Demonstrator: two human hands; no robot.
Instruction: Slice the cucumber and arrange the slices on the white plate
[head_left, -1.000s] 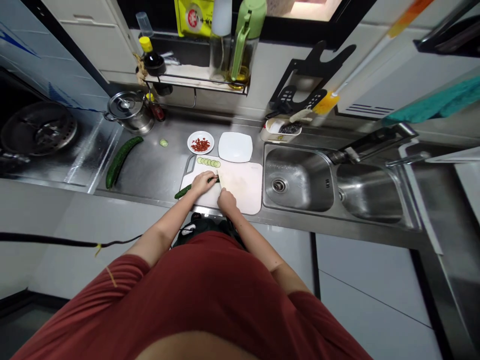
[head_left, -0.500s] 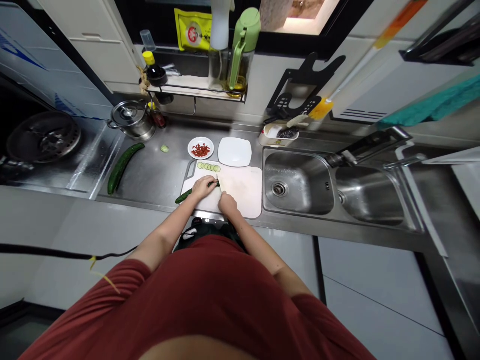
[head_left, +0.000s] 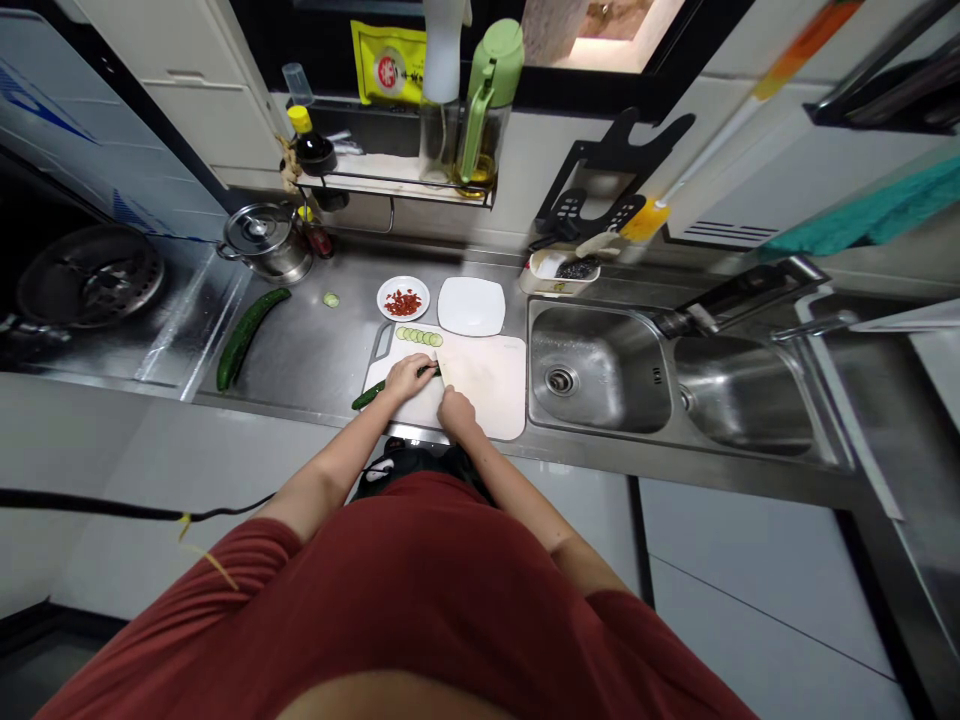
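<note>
My left hand (head_left: 409,377) is closed over a dark green cucumber (head_left: 367,395) on the white cutting board (head_left: 487,400), pinning it down near its cut end. In my right hand (head_left: 456,412) is a knife (head_left: 440,370), its handle hidden in the fist and its thin blade upright at the cucumber's right end. A row of overlapping cucumber slices (head_left: 418,336) lies at the board's upper left. Behind the board are a white plate with chopped red pieces (head_left: 403,298) and a bare white square plate (head_left: 471,306).
On the left of the counter lie a whole cucumber (head_left: 247,335) and a small cucumber end (head_left: 331,299). A lidded steel pot (head_left: 266,243) stands behind them. The double sink (head_left: 600,365) is to the right. Above the counter, a shelf (head_left: 390,172) holds bottles.
Hands, knife and cucumber keep nearly the same places. The whole view has shifted by a few pixels.
</note>
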